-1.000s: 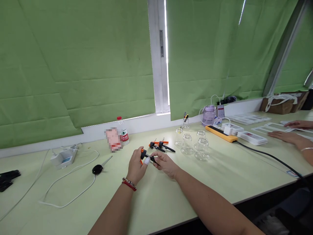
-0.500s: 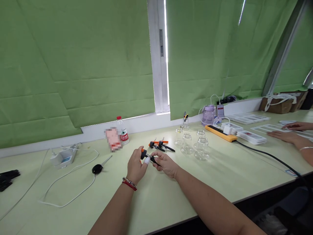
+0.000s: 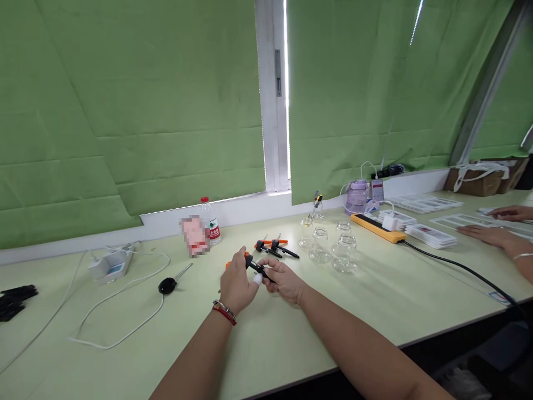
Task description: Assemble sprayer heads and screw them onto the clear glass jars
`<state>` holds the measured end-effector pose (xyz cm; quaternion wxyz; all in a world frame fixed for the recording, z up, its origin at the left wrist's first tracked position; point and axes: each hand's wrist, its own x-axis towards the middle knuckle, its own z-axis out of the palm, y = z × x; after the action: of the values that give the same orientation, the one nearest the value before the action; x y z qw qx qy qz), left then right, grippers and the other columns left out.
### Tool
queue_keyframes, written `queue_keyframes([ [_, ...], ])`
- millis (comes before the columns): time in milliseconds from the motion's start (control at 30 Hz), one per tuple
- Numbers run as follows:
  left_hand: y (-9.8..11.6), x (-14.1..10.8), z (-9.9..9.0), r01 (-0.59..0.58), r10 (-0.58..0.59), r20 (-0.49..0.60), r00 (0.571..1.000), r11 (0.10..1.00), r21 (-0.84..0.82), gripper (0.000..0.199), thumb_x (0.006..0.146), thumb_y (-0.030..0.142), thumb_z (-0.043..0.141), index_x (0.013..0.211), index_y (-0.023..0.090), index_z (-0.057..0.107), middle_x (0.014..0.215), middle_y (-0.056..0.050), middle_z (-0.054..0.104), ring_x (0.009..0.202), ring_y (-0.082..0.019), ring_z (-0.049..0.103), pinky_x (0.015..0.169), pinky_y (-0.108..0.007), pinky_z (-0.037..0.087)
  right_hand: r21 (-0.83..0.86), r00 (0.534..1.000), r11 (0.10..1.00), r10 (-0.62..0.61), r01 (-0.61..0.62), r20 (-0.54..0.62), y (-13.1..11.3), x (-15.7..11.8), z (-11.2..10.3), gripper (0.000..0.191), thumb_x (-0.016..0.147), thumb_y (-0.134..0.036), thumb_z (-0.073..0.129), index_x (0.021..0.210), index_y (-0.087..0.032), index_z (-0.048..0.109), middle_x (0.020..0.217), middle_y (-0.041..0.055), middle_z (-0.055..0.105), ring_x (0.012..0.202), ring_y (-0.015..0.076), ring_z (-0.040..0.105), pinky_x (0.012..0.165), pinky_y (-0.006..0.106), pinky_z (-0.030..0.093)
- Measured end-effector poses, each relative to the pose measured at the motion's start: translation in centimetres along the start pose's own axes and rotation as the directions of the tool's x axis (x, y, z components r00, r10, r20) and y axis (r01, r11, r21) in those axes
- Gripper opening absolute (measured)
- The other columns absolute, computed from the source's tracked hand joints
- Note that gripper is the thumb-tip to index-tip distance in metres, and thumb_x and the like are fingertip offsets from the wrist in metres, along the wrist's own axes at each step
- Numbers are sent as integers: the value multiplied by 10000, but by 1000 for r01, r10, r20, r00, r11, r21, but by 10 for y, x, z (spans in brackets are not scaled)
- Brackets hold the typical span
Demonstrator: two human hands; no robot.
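Note:
A black tool with an orange part [image 3: 255,265] is held between both hands above the table. My left hand [image 3: 238,284], with a white wrap on the thumb, closes round its orange and dark end. The fingers of my right hand [image 3: 285,279] pinch its black end. Just beyond lie two similar orange and black tools [image 3: 277,246], side by side. Several clear glass jars [image 3: 320,247] stand to the right of them.
A capped bottle [image 3: 214,225] stands behind. At left are a power strip [image 3: 114,263], white cables and a black round device [image 3: 167,285]. An orange power strip [image 3: 377,228], a purple jug [image 3: 356,197] and white frames [image 3: 431,235] lie right, near another person's hands [image 3: 485,233].
My left hand has turned and shifted slightly right along the tool, whose orange part now points left. My right hand stays nearly in place. The view has shifted slightly.

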<state>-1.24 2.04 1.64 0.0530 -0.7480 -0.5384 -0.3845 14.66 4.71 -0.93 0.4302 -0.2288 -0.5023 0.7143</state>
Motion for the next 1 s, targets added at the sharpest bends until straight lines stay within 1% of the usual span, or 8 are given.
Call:
queue_keyframes([
  [167, 6, -3, 4, 76, -77, -17, 997, 995, -57, 798, 617, 413, 702, 1284, 182, 329, 1138, -131, 555, 1008, -320, 583, 815, -451, 480, 22, 999, 1000, 8, -7, -46, 0, 0, -2, 459, 647, -460, 745, 972, -209, 540, 591, -69, 465, 457, 45, 336, 461, 190, 183],
  [233, 6, -4, 8, 38, -41, -34, 999, 997, -72, 879, 561, 427, 734, 1290, 177, 311, 1186, -146, 514, 1063, -336, 553, 860, -471, 468, 14, 999, 1000, 9, -8, -44, 0, 0, -2, 458, 662, -468, 732, 987, -212, 535, 572, -73, 459, 462, 53, 338, 461, 195, 193],
  [333, 5, -6, 15, -58, 53, -75, 996, 997, -58, 971, 510, 394, 757, 1321, 170, 273, 1289, -182, 427, 1196, -386, 450, 970, -520, 389, 9, 999, 1000, -4, 4, -52, 1, -1, 0, 456, 679, -466, 719, 1003, -206, 530, 559, -64, 474, 511, 76, 393, 482, 199, 231],
  [400, 5, -6, 19, -81, 79, -90, 993, 996, -25, 997, 506, 378, 754, 1340, 158, 255, 1325, -206, 387, 1238, -414, 396, 998, -542, 347, 14, 998, 1000, -5, 6, -67, 2, -1, 1, 454, 671, -452, 727, 996, -199, 534, 579, -56, 495, 539, 81, 422, 507, 202, 263],
  [533, 9, -8, 21, -64, 69, -85, 994, 996, 61, 1020, 524, 388, 738, 1362, 115, 225, 1333, -235, 369, 1235, -420, 379, 1001, -540, 320, 9, 997, 1000, 9, -9, -78, 3, 1, 2, 466, 667, -453, 724, 1006, -198, 531, 571, -56, 519, 520, 80, 412, 519, 211, 271],
  [767, 24, -8, 15, -11, 24, -60, 998, 981, 193, 999, 543, 440, 696, 1363, 79, 256, 1341, -202, 392, 1209, -384, 377, 1007, -502, 297, 6, 1000, 1000, -5, 5, -8, 5, -1, 6, 435, 695, -464, 693, 987, -188, 526, 541, -43, 555, 519, 93, 421, 541, 229, 302],
  [867, 26, -8, 13, 0, 13, -57, 998, 975, 224, 946, 580, 433, 662, 1364, 74, 274, 1339, -194, 405, 1214, -372, 366, 1012, -489, 289, 19, 1000, 1000, 2, -1, -1, 5, -3, 8, 424, 694, -450, 695, 981, -186, 528, 546, -39, 561, 530, 98, 433, 554, 237, 316],
  [1000, 27, -8, 13, 5, 4, -38, 999, 970, 243, 955, 589, 446, 650, 1375, 55, 273, 1343, -201, 402, 1210, -366, 363, 1006, -482, 291, 33, 1000, 999, 7, -7, 0, 5, -3, 8, 416, 694, -428, 696, 985, -180, 532, 557, -35, 566, 528, 98, 436, 559, 243, 314],
])
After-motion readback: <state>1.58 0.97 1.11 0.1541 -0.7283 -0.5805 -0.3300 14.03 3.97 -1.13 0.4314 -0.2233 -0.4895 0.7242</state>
